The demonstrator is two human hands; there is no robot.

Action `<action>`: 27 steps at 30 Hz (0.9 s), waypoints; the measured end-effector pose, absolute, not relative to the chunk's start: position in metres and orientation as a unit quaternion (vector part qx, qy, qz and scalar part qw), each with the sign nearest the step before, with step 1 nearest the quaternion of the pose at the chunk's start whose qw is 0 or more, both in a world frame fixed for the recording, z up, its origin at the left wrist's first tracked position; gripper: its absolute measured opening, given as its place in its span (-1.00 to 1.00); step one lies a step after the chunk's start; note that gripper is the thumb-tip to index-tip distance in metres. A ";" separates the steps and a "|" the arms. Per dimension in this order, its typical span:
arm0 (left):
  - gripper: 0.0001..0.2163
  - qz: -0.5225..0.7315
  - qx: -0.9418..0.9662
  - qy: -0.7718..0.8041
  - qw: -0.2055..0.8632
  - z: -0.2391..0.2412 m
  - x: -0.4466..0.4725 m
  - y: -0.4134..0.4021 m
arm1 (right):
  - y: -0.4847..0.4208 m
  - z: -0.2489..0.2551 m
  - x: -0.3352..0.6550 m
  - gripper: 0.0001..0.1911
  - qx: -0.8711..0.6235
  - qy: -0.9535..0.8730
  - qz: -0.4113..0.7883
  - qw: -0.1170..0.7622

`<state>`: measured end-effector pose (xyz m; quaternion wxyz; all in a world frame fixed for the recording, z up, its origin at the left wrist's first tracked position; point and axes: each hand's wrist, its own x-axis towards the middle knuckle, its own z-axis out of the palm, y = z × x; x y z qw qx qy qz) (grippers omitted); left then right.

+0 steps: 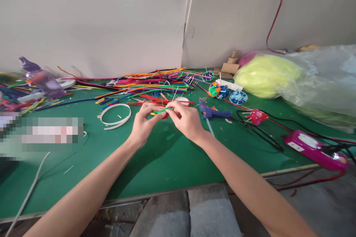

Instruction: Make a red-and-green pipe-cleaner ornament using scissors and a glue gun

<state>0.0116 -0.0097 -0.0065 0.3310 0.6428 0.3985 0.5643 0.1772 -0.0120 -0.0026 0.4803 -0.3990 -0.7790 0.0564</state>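
My left hand [144, 123] and my right hand [185, 118] meet over the green table [167, 159], fingers pinched together. Between them they grip a small bundle of pipe cleaners [162, 111], green and yellow with a bit of red showing. Just beyond my fingertips lies a heap of coloured pipe cleaners [150, 83]. A white hairband [115, 115] rests to the left of my left hand. A blue glue gun [213, 112] lies to the right of my right hand.
A purple bottle [41, 77] lies at the far left. Small decorated balls [222, 92] and a red one [257, 116] sit right of centre. A pink power strip [314, 149] with cables is at the right edge, behind it plastic bags [292, 77] with yellow material. White partitions [111, 22] close the back.
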 end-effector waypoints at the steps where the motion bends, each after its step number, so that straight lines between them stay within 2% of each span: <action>1: -0.94 0.570 0.637 0.394 0.338 -0.007 0.012 -0.010 | -0.012 -0.003 0.178 -0.81 -0.384 -0.791 0.021 0.476; 6: -0.94 0.570 0.642 0.383 0.340 -0.009 0.012 -0.009 | -0.010 -0.004 0.182 -0.73 -0.345 -0.823 -0.065 0.446; 11: -0.92 0.561 0.679 0.393 0.264 -0.009 0.008 -0.007 | -0.009 -0.005 0.181 -0.70 -0.372 -0.835 -0.069 0.399; 21: -0.92 0.518 0.760 0.381 0.093 -0.004 0.004 -0.005 | -0.006 0.002 0.185 -0.80 -0.395 -0.828 0.128 0.377; 27: -0.93 0.502 0.785 0.359 0.049 -0.004 0.003 -0.003 | -0.004 0.008 0.189 -0.85 -0.378 -0.822 0.218 0.367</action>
